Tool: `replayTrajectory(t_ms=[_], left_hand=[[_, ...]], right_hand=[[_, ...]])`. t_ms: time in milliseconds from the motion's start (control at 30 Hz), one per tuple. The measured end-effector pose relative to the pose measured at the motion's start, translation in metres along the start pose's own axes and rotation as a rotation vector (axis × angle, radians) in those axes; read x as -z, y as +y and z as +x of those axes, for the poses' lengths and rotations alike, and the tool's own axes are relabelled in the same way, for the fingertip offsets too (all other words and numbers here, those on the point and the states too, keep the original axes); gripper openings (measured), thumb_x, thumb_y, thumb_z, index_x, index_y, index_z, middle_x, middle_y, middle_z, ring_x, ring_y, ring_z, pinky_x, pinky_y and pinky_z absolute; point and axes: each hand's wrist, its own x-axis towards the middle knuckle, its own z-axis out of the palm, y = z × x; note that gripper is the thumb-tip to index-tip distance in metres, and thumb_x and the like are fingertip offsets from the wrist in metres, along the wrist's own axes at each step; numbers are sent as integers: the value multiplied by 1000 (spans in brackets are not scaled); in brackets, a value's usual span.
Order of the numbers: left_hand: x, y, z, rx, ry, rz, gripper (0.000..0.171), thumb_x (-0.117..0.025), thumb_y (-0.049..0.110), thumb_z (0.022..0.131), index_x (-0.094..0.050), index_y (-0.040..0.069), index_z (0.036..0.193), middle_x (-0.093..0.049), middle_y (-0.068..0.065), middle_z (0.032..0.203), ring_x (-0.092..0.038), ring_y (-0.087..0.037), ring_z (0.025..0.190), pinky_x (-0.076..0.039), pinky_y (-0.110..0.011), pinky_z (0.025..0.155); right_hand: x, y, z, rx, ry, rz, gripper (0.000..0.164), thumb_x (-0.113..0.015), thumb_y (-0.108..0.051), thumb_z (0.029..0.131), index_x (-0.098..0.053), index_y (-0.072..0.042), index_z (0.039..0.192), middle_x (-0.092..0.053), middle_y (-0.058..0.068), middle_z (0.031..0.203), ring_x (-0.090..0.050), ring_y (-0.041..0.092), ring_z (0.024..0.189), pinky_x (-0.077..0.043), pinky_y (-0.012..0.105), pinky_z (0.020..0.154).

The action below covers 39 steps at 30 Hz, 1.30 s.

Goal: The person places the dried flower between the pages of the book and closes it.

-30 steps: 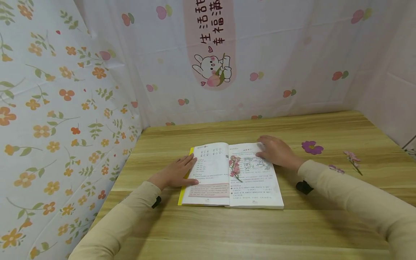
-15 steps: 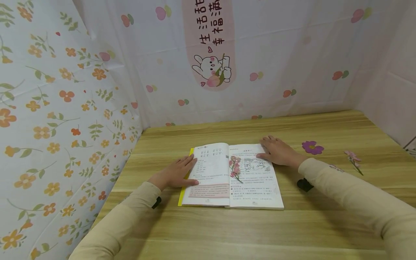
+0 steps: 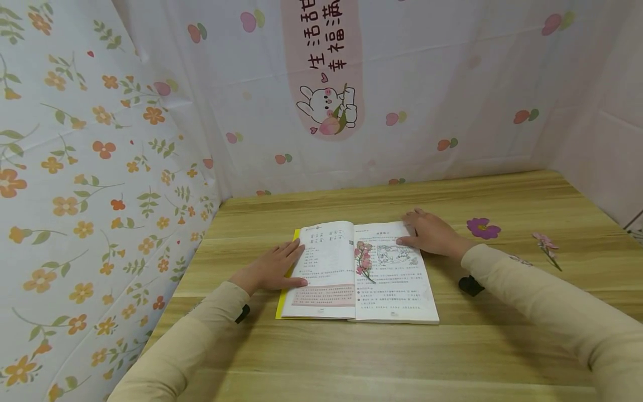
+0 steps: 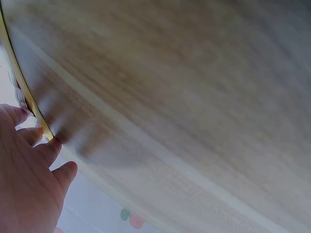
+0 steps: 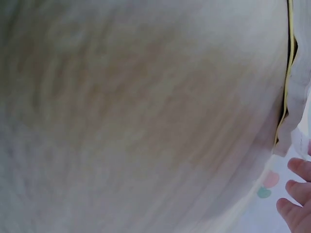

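Into the head view we go, and here's the book (image 3: 341,273), lying open on the wooden table (image 3: 351,363), its yellow cover (image 3: 279,308) peeking out along the left side. The left hand (image 3: 273,267) rests at that left edge, fingers loosely straight, thumb stretched away from them onto the left page, gripping nothing. Over at the upper right corner, the right hand (image 3: 434,233) lies with its fingers extended past the page edge and its thumb over the right page, no grip there either. On that right page, just beside the gutter, sits a pink flower sprig (image 3: 364,259), flat, with its stem pointing down toward the viewer, next to a line drawing (image 3: 397,255). Out to the right on the wood: a purple flower (image 3: 483,228), a second pink sprig (image 3: 546,250), and a small blossom (image 3: 521,261) partly hidden by the right sleeve (image 3: 527,287). Switch to the left wrist view: fingers a little apart, tips right at the book's yellow edge, bare wood filling most of the rest. And the right wrist view: fingertips spaced apart at the lower right, near the wavy page edges; most of that hand is cut off, and contact I can't tell from here.
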Motion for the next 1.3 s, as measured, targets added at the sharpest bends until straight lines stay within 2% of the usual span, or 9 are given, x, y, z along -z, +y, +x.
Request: replayTrajectory(t_ms=[133, 300, 400, 533, 800, 933, 1067, 1300], left_hand=[[0, 1, 0, 0, 2, 2, 100, -42, 75, 88, -12, 8, 157, -9, -12, 161, -12, -29, 147, -18, -45, 115], [1, 2, 0, -4, 6, -2, 99, -43, 73, 88, -13, 8, 157, -10, -13, 161, -13, -30, 146, -18, -45, 115], [1, 2, -1, -10, 13, -7, 99, -44, 72, 89, -14, 7, 156, -11, -14, 161, -14, -31, 146, -18, -46, 115], [1, 1, -1, -2, 10, -8, 99, -43, 73, 88, -13, 8, 156, -10, -13, 161, -13, -30, 146, -18, -46, 115], [3, 3, -3, -14, 8, 1, 99, -41, 74, 89, -13, 7, 156, -10, -13, 161, -13, -30, 146, -18, -45, 115], [4, 4, -3, -15, 5, -2, 99, -42, 73, 89, -13, 7, 156, -10, -14, 161, -13, -30, 146, -17, -46, 115], [5, 4, -3, -12, 2, 1, 98, -43, 72, 89, -13, 7, 156, -9, -14, 161, -13, -31, 146, -18, -47, 115], [6, 5, -3, -6, 1, -1, 98, -44, 71, 89, -14, 6, 156, -10, -14, 161, -14, -31, 146, -18, -48, 115]], right_hand=[[2, -3, 1, -55, 27, 65, 65, -78, -30, 84, -54, 10, 129, -56, 29, 126, -52, 44, 118, -41, 55, 98], [2, -6, 4, -158, 29, 205, 56, -75, -23, 87, -54, 5, 131, -57, 26, 128, -52, 41, 119, -41, 55, 97], [3, -10, 5, -164, 57, 275, 55, -73, -20, 89, -52, 5, 134, -55, 27, 130, -52, 42, 118, -42, 55, 97], [9, -16, 7, -163, 94, 313, 57, -69, -19, 92, -48, 7, 138, -52, 30, 133, -52, 45, 119, -43, 55, 96], [23, -26, 6, -202, 149, 445, 58, -65, -23, 96, -43, 6, 142, -60, 27, 123, -55, 41, 117, -44, 52, 95], [30, -31, 4, -219, 140, 521, 61, -61, -30, 97, -41, 2, 145, -61, 25, 123, -58, 37, 113, -46, 50, 93], [37, -38, 1, -265, 111, 651, 62, -56, -37, 99, -40, 0, 147, -58, 25, 127, -58, 36, 115, -47, 47, 95], [40, -57, -3, -326, 34, 944, 63, -41, -40, 104, -37, 8, 145, -49, 28, 136, -52, 37, 123, -45, 40, 98]])
